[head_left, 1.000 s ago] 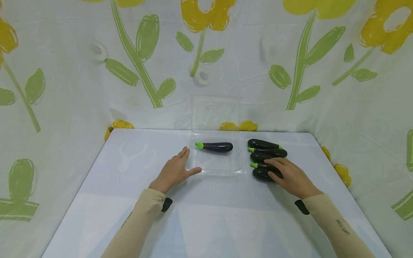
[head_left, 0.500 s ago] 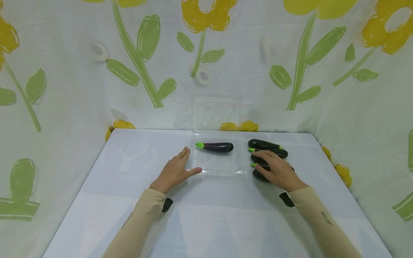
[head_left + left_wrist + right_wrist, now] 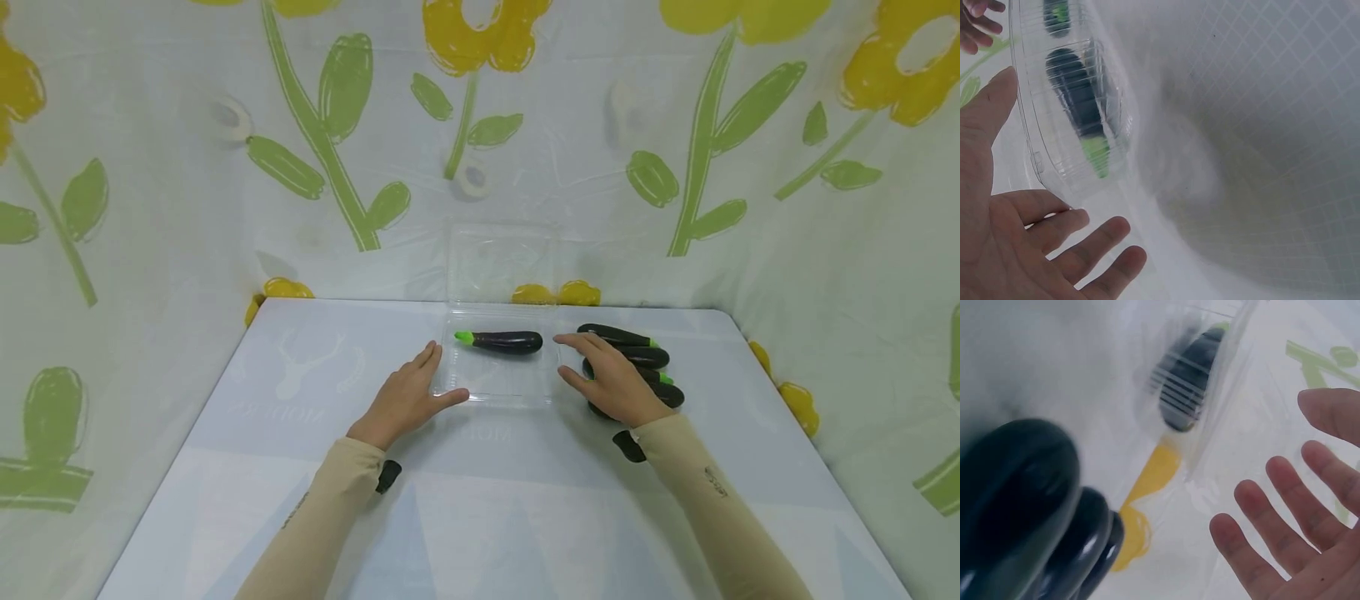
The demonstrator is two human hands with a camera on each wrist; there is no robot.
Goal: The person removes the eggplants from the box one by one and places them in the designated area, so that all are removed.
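A clear plastic clamshell box (image 3: 502, 382) stands near the table's far edge with its lid (image 3: 501, 262) raised behind it. One dark eggplant (image 3: 506, 342) with a green stem end lies across its base. Thumb and fingers spread, my left hand (image 3: 405, 398) touches the box's left side and front corner. My right hand (image 3: 611, 383) hovers by the right rim, fingers extended and nothing in its grasp. Several more eggplants (image 3: 645, 357) lie in a column to the right, partly hidden under this hand; the right wrist view shows some eggplants (image 3: 1016, 500) close up, apart from the fingers.
A white table (image 3: 480, 517) with faint printed patterns carries everything. Behind it and at both sides hangs a pale curtain (image 3: 555, 150) with yellow flowers and green leaves. The raised lid stands close to the back curtain.
My right hand has moved left, from over the column of eggplants to the box's right rim, carrying nothing. The left hand and the boxed eggplant have stayed put.
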